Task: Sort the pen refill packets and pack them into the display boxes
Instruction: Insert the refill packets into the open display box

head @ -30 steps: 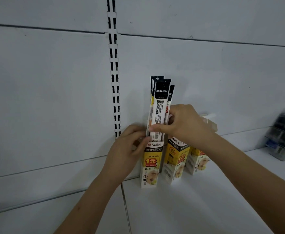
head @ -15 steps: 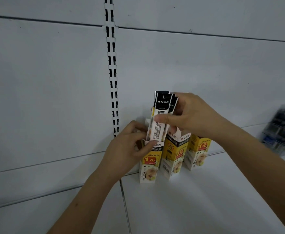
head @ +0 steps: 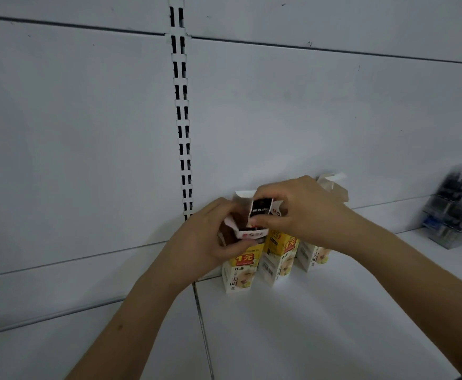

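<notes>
I see right hand (head: 303, 212) pinch refill packets (head: 261, 207), upright, almost fully inside leftmost display box (head: 240, 266); left hand (head: 210, 239) grips box top.

Left hand (head: 210, 237) fingers curled, gripping; forearm enters from 7 o'clock. Right hand (head: 303, 209) thumb and fingers pinching; forearm enters from 4 o'clock. 2 hands nearly touching.
</notes>
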The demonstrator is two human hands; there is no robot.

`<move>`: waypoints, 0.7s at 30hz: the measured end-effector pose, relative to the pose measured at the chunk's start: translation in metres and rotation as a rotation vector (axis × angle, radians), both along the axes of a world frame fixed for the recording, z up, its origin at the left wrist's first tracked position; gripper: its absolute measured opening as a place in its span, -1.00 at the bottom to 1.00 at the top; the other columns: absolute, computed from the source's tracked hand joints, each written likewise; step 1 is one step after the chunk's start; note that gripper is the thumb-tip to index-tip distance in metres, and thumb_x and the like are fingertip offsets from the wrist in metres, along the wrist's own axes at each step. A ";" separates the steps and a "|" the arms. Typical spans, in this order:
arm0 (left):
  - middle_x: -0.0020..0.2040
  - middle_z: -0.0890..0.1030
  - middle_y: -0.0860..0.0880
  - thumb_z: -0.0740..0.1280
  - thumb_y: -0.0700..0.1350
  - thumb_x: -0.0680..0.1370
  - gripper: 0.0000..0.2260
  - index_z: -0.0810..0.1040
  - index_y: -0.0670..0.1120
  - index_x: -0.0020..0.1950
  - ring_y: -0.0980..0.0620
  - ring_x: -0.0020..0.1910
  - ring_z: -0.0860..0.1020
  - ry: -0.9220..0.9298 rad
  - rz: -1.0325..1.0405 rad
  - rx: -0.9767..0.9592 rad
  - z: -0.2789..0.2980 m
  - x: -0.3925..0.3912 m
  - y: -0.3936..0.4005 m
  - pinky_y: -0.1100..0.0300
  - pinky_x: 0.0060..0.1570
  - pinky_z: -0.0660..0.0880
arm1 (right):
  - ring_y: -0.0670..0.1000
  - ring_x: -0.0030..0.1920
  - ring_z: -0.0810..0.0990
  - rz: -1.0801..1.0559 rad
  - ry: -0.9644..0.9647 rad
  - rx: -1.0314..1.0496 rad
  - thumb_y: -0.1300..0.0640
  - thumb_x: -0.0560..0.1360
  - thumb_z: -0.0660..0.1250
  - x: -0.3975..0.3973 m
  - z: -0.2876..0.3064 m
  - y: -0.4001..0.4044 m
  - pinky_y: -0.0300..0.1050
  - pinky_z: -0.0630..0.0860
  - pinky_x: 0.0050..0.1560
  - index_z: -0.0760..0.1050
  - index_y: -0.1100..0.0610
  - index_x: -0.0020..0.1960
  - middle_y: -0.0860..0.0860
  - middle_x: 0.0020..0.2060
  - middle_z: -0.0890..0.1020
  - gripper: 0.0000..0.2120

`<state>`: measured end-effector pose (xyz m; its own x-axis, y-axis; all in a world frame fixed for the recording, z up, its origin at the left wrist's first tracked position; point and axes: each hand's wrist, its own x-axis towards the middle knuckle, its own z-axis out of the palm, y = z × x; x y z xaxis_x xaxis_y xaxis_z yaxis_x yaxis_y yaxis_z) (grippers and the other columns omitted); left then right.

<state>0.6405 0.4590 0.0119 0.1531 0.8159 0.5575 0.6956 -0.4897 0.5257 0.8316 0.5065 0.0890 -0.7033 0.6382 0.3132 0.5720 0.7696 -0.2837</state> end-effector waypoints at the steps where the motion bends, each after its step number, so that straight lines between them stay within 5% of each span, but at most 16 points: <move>1: 0.02 0.54 0.21 0.50 0.08 0.43 -0.65 0.47 0.14 0.15 0.25 -0.02 0.56 -0.023 -0.020 -0.012 0.000 0.000 0.000 0.40 -0.12 0.49 | -0.20 -0.36 0.50 -0.008 -0.058 0.026 -0.12 0.49 0.39 -0.001 -0.004 0.001 -0.21 0.43 -0.34 0.60 -0.13 0.00 -0.13 -0.28 0.63 -0.87; 7: 0.28 0.33 0.09 0.50 0.11 0.41 -0.59 0.49 0.04 0.17 0.13 0.01 0.54 -0.050 0.029 0.183 -0.012 -0.002 0.000 0.28 -0.20 0.54 | -0.22 -0.40 0.44 0.035 -0.242 0.108 -0.13 0.59 0.21 -0.002 -0.012 -0.008 -0.33 0.24 -0.40 0.48 -0.16 0.13 -0.22 -0.44 0.43 -0.83; 12: 0.13 0.44 0.34 0.57 0.12 0.35 -0.16 0.12 0.25 0.46 0.34 0.09 0.49 -0.085 0.022 -0.084 -0.028 0.002 -0.004 0.43 -0.04 0.45 | -0.21 -0.34 0.49 0.068 -0.244 0.039 -0.02 0.61 0.20 0.004 -0.009 -0.008 -0.38 0.34 -0.30 0.51 -0.09 0.07 -0.27 -0.45 0.45 -0.87; 14: 0.08 0.46 0.41 0.54 0.14 0.37 -0.10 -0.04 0.37 0.47 0.42 0.04 0.48 -0.078 0.020 -0.127 -0.036 0.005 -0.004 0.45 -0.05 0.45 | -0.20 -0.30 0.50 0.087 -0.290 0.086 -0.08 0.60 0.20 0.006 -0.009 -0.008 -0.34 0.30 -0.34 0.53 -0.13 0.08 -0.26 -0.36 0.52 -0.85; 18: 0.10 0.49 0.31 0.55 0.09 0.39 -0.02 -0.11 0.25 0.55 0.19 -0.05 0.56 -0.158 -0.004 -0.122 -0.047 0.006 0.000 0.24 -0.13 0.55 | -0.20 -0.04 0.53 0.147 -0.406 0.237 -0.19 0.53 0.23 0.009 -0.006 -0.007 -0.22 0.44 -0.20 0.43 -0.23 0.23 -0.26 0.08 0.53 -0.72; 21: 0.06 0.50 0.34 0.56 0.06 0.39 -0.05 -0.02 0.21 0.57 0.29 -0.05 0.53 -0.176 -0.013 -0.132 -0.046 0.006 -0.001 0.40 -0.14 0.46 | -0.18 -0.01 0.50 0.117 -0.457 0.276 -0.22 0.53 0.23 0.014 -0.002 -0.004 -0.22 0.47 -0.20 0.41 -0.23 0.26 -0.27 0.16 0.43 -0.68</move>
<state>0.6460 0.4577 -0.0342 0.0743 0.8821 0.4651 0.5815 -0.4172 0.6984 0.8459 0.5027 0.0874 -0.8685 0.4848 0.1034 0.4957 0.8463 0.1953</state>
